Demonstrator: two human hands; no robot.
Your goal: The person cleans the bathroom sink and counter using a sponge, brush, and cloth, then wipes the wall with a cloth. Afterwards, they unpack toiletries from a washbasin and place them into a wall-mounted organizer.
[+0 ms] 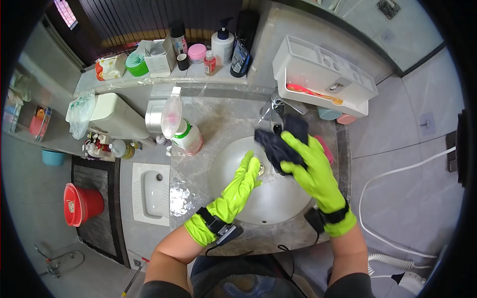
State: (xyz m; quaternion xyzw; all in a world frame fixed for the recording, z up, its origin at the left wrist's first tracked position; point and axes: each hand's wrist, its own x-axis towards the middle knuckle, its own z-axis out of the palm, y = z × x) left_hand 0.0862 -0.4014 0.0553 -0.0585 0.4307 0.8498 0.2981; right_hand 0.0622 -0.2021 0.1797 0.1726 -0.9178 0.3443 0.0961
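And here the right hand (314, 171) clasps a bunched dark cloth (279, 148) over the far right of the sink (278, 203), seemingly folded for a firmer grip, while the left hand (233, 193), empty, angles over the sink's left side, fingers straight and narrow.

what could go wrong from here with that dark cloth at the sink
The right hand holds the dark cloth in a loose bunch close to the faucet, so it might snag there. The left hand is over the basin near the drain; if the cloth drops, it could cover that drain. The spray bottle stands beside the basin, where a sideways elbow could knock it.
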